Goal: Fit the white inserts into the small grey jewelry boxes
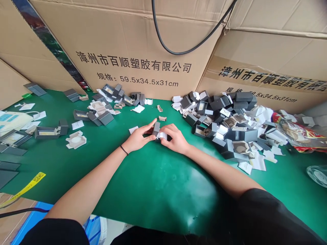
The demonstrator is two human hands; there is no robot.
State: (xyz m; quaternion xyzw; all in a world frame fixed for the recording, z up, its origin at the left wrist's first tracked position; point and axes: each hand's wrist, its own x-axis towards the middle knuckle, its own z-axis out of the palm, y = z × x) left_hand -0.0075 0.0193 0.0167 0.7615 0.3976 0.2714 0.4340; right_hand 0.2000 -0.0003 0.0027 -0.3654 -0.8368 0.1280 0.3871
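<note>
Near the middle of the green tabletop [143, 173], my left hand [140, 136] grips a small dark grey box [156, 128] between thumb and fingers. My right hand [174, 137] pinches a white paper piece [162, 135] at the box's right side; whether the paper sits partly inside the box I cannot tell. A white slip [133, 130] lies just left of the box, partly behind my left hand. Two small brown cardboard pieces lie beyond my hands, the nearer cardboard piece [162, 118] close to my fingertips.
On the right is a large heap of grey boxes [245, 136] and white papers, beside a red plastic package [298, 132] and a clear glass [318, 175]. More opened boxes [102, 117] lie at the left. Cardboard cartons [133, 41] wall the back; a black cable [176, 52] hangs before them.
</note>
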